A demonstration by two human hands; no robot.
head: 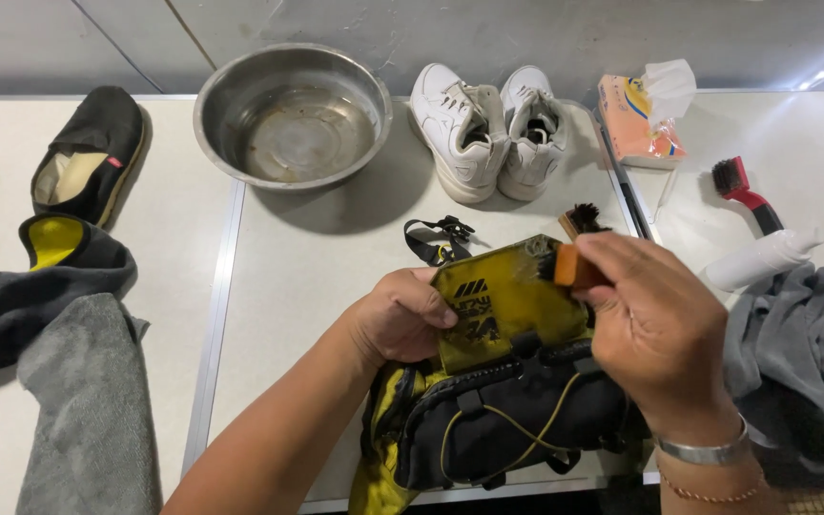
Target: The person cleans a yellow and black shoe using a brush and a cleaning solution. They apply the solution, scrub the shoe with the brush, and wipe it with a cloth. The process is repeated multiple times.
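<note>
Left hand [401,315] clamped on the left edge of a yellow flap [507,296], thumb pressed on top of it, fingers curled beneath. Right hand [655,329] closed around a small brush [572,262] with an orange-brown handle, bristles down on the flap's upper right corner. Flap belonging to a black and yellow bag [498,410] lying at the near edge of the desk [317,267], cords and straps running across its black part. Just beyond the bag, a loose black strap with a buckle [439,236]. Farther beyond the bag, a pair of white sneakers [488,129], and to their left an empty steel bowl [293,114]. Right of the bag, a crumpled grey cloth [803,353], a white bottle [763,257] on its side and a red-handled brush [744,195]; behind those, a pack of tissues [641,114]. Well left of the bag, a grey towel [88,401], dark fabric with a yellow lining [54,257] and a black slipper [88,153].
</note>
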